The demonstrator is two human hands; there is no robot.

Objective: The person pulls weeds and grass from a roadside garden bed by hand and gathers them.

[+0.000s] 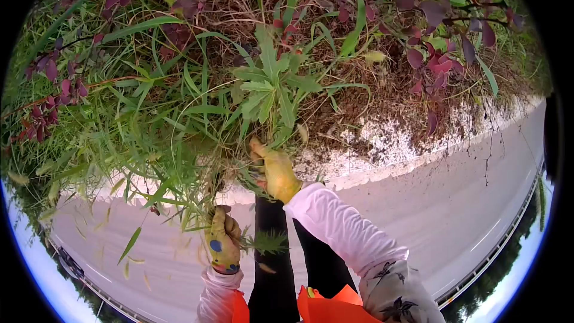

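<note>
My left hand [223,241], in a yellow glove with a blue dot, is closed around a bunch of grass [190,194] with seed heads, over the pale curb side. Up and to the right of it, my right hand [277,172], also in a yellow glove, reaches to the planted edge. Its fingers are curled around weed stems low down by the soil, partly hidden by leaves. Just above this hand stands a broad-leaved weed [269,87] with jagged leaves.
Dark red-leaved shrub branches [433,63] hang at the upper right. Dry soil and roots [353,98] lie behind the whitish ledge [394,158]. Dense grass [113,119] fills the left. A car [70,262] and a guardrail [116,308] show at the lower left.
</note>
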